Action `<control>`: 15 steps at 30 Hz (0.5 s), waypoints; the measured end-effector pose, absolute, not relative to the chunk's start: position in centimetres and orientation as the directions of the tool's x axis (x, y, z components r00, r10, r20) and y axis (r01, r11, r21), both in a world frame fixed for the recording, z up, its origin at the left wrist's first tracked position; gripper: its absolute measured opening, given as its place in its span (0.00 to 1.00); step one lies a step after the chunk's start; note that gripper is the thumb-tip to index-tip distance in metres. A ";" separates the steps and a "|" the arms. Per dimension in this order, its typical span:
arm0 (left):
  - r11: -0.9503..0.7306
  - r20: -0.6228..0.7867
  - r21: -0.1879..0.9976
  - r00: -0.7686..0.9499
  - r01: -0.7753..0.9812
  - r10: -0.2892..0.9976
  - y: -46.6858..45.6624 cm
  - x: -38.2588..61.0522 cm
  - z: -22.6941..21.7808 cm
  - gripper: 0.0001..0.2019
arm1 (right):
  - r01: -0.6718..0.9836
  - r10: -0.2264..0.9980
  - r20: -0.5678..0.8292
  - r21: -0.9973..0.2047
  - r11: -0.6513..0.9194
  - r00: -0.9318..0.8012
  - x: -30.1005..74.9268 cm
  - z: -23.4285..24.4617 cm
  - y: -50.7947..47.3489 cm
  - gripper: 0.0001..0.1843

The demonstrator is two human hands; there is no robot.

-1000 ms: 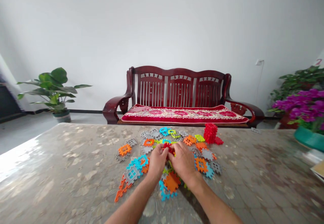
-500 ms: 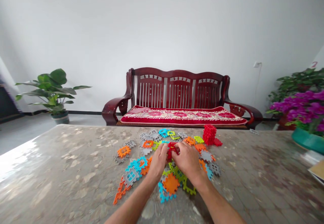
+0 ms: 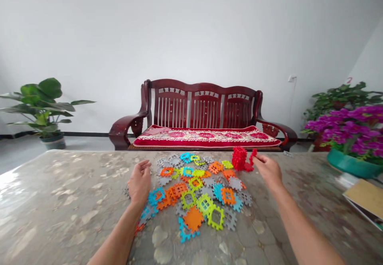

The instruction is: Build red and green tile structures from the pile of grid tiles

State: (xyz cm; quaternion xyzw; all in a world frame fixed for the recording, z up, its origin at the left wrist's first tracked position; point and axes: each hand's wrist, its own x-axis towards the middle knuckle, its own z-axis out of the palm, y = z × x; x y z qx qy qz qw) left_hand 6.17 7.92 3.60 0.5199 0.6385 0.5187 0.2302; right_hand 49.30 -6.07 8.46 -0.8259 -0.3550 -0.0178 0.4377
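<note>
On the marbled surface (image 3: 68,201), interlocking plastic tiles (image 3: 193,219) lie scattered; the left hand (image 3: 139,184) rests open at their edge. The right hand (image 3: 267,170), fingers loosely open, is just beside a red tile stack (image 3: 239,158).

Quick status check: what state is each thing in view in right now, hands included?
Left hand: open, holding nothing visible, at the left edge of the tiles.
Right hand: fingers curled at the red tiles; grip unclear.
Red tile stack: interlocked, standing upright on the table.
Loose plastic tiles: lying flat, scattered, some overlapping.
Table: glossy, stone-patterned top, bearing the tiles.
Bench cushion: lying flat on the wooden bench.
</note>
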 end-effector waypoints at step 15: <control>0.097 0.187 0.828 -0.435 0.552 0.881 8.3 4.0 3.1 0.16 | 0.900 0.896 0.091 0.007 -0.437 0.434 56.4 6.7 -3.9 0.11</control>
